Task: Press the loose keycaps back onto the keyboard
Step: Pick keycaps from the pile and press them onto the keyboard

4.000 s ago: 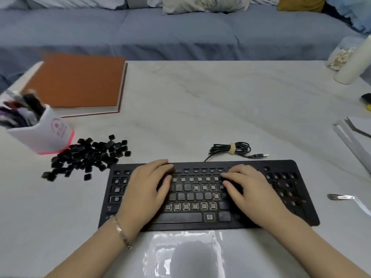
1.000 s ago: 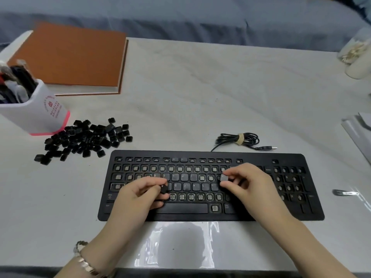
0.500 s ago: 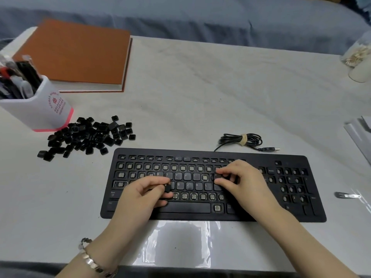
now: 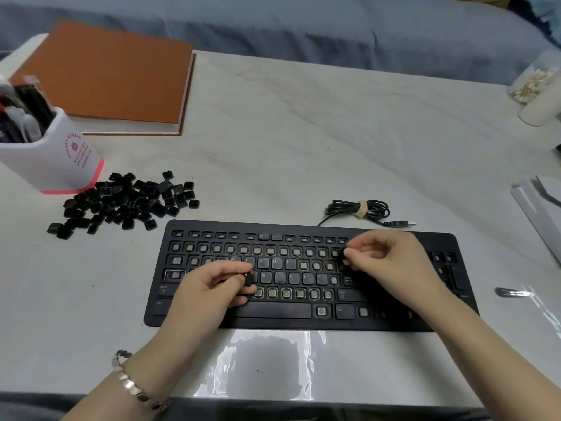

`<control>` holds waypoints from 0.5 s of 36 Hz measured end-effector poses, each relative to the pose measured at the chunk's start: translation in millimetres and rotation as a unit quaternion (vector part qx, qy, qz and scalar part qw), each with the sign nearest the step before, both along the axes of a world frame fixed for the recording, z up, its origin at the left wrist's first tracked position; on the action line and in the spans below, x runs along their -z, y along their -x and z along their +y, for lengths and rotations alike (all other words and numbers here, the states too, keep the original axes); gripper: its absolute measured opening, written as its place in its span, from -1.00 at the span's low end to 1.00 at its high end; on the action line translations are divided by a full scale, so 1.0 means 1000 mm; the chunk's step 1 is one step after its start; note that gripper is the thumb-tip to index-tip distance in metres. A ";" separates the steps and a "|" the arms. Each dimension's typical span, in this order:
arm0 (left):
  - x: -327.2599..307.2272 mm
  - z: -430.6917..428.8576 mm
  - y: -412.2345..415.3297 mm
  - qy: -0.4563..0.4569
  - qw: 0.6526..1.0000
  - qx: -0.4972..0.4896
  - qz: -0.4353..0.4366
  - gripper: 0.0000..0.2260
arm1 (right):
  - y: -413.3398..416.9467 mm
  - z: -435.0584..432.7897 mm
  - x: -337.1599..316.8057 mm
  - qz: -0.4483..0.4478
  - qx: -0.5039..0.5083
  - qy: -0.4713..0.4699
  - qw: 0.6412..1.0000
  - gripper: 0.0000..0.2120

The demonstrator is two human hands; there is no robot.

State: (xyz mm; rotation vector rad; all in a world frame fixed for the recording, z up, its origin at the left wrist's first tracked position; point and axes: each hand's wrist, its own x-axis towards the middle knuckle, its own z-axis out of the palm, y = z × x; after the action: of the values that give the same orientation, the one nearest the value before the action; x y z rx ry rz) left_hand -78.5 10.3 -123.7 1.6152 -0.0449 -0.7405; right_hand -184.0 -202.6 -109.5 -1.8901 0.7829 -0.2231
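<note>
Over the flat black keyboard [image 4: 303, 311], the left hand [image 4: 209, 291] pinches a square keycap [image 4: 249, 279], the right hand [image 4: 391, 265] seemingly another keycap [image 4: 340, 253].

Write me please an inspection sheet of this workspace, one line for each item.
Surface: white marbled table.
Job's things: flat black keyboard, many sockets bare; pile of loose black keycaps beyond its left end.
Clutter: orange hardcover book, white pen holder, clear plastic sheet, small metal clip.
Hands: left hand pinches one black keycap; right hand pinches a second keycap.
Cables: bundled black USB cable, unplugged.
Surroundings: blue-grey sofa behind the table.
</note>
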 end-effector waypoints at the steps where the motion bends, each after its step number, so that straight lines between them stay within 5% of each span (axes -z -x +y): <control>1: -0.001 -0.001 0.000 0.003 1.000 0.001 0.000 -0.79 | -0.001 -0.001 -0.002 -0.015 0.000 -0.020 1.000 -0.83; 8: -0.002 -0.006 -0.001 0.015 1.000 0.007 -0.008 -0.78 | -0.002 -0.007 -0.006 -0.058 0.029 -0.124 0.990 -0.86; 18: -0.001 -0.008 -0.002 0.015 1.000 0.002 -0.012 -0.76 | -0.002 -0.004 0.007 0.009 -0.039 0.087 0.995 -0.84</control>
State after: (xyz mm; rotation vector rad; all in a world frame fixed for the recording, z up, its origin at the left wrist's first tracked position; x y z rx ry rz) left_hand -76.8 2.6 -122.7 1.5964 -0.0769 -0.7205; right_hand -182.5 -206.6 -116.2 -2.0862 0.7194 -0.2318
